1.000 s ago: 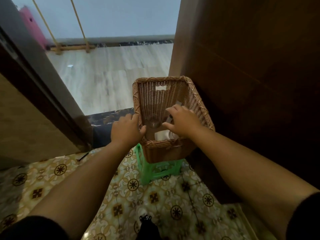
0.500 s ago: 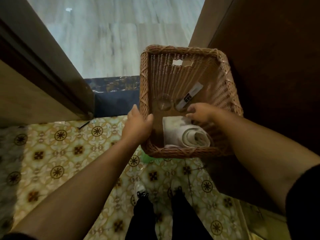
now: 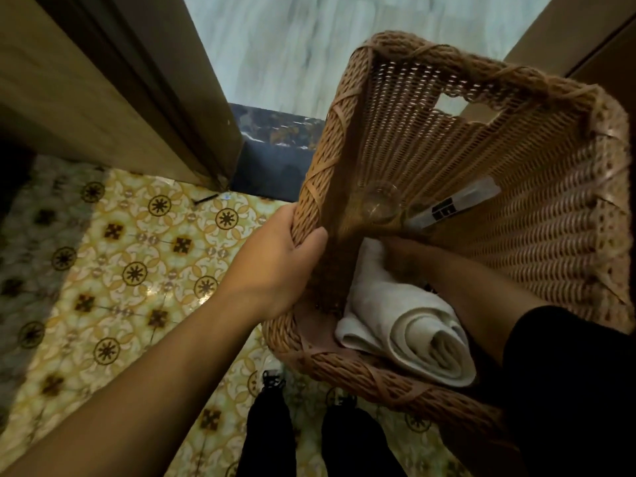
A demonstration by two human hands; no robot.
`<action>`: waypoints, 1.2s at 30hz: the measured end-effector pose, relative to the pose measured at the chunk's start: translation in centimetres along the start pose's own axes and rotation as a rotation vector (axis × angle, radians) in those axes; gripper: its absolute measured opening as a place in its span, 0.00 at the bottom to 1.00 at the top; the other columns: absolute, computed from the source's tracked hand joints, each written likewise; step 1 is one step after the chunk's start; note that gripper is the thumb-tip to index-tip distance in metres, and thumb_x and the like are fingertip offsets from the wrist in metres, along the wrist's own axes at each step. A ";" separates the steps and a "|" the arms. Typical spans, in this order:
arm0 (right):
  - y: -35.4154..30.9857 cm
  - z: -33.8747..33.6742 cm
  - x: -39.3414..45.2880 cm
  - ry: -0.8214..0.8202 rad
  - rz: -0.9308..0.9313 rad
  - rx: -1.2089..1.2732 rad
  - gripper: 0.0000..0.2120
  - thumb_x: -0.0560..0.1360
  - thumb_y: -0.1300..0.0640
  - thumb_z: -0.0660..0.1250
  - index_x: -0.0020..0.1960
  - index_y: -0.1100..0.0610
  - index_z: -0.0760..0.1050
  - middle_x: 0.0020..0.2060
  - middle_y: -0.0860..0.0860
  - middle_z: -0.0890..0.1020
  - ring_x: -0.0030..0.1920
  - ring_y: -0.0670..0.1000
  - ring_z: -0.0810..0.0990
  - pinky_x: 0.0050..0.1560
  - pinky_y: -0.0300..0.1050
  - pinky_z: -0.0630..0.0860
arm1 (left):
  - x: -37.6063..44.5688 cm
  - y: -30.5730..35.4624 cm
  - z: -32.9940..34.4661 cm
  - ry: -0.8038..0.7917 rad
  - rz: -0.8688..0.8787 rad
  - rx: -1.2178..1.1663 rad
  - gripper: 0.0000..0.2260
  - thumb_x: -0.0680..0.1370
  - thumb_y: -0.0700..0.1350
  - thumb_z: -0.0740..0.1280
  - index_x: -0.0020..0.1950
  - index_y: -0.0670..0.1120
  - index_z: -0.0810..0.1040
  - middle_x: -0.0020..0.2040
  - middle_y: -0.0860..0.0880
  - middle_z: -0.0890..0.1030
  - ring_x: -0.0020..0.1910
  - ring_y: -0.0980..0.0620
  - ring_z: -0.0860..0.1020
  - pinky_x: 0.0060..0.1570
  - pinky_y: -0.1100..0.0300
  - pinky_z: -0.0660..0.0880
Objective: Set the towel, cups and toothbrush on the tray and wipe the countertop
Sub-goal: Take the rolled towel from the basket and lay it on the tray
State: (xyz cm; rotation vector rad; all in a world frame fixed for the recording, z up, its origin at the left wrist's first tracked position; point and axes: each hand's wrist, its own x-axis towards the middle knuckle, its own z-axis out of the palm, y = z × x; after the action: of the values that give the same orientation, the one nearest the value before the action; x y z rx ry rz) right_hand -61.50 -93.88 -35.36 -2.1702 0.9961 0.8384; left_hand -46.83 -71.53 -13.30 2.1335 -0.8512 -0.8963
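The wicker basket (image 3: 516,187) is held up off the patterned floor (image 3: 137,270), and everything the task wants sits at its bottom: the rolled white towel (image 3: 406,325) lies nearest the person, its long axis running from the near right corner up toward the middle of the basket, with its spiral end facing the near rim; beyond it are a clear cup (image 3: 380,203) lying against the left wall and the wrapped toothbrush (image 3: 454,208) slanting up to the right, close beside the cup (whether a second cup is there cannot be told, the glass being so faint). The right hand (image 3: 409,256) is the nearer one to all three, reached down inside over the far end of the towel and just short of the cup and toothbrush, so the next pick lies straight ahead of its fingers; its fingers are blurred and shadowed, and I cannot tell whether they are spread or closed on anything. The left hand (image 3: 278,263) is clamped on the basket's left rim, thumb inside and fingers outside, steadying it
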 end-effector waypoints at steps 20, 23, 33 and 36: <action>-2.0 -8.7 -9.1 0.088 -0.009 0.049 0.31 0.70 0.55 0.73 0.71 0.56 0.67 0.65 0.58 0.75 0.61 0.58 0.75 0.59 0.48 0.73 | 0.0 0.5 0.2 0.026 0.007 -0.015 0.16 0.79 0.57 0.61 0.63 0.52 0.73 0.50 0.55 0.79 0.48 0.56 0.77 0.41 0.58 0.71; -3.1 -13.2 -14.4 0.252 -0.081 0.005 0.22 0.66 0.56 0.74 0.58 0.53 0.72 0.52 0.54 0.79 0.51 0.56 0.78 0.44 0.46 0.73 | -0.3 0.9 0.1 -0.002 -0.039 -0.015 0.19 0.79 0.58 0.60 0.66 0.50 0.72 0.54 0.52 0.79 0.50 0.51 0.77 0.47 0.54 0.72; -8.6 -23.8 -35.1 0.684 -0.170 -0.046 0.13 0.67 0.51 0.74 0.44 0.50 0.71 0.37 0.46 0.76 0.37 0.50 0.76 0.32 0.43 0.69 | -0.4 1.9 -1.2 -0.136 -0.055 0.009 0.20 0.79 0.57 0.57 0.66 0.47 0.69 0.57 0.46 0.78 0.53 0.45 0.77 0.57 0.44 0.75; -10.0 -23.3 -40.7 0.676 -0.202 -0.114 0.13 0.66 0.54 0.75 0.40 0.48 0.70 0.35 0.46 0.76 0.34 0.47 0.74 0.30 0.43 0.68 | 0.0 1.5 -1.0 -0.163 -0.068 -0.016 0.20 0.81 0.57 0.58 0.68 0.47 0.68 0.59 0.45 0.78 0.56 0.44 0.77 0.59 0.42 0.75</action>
State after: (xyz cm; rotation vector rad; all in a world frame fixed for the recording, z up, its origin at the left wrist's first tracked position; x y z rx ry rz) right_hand -67.82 -88.24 11.84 -2.6667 1.0171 0.0488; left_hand -46.56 -72.09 -11.60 2.1082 -0.8517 -1.1207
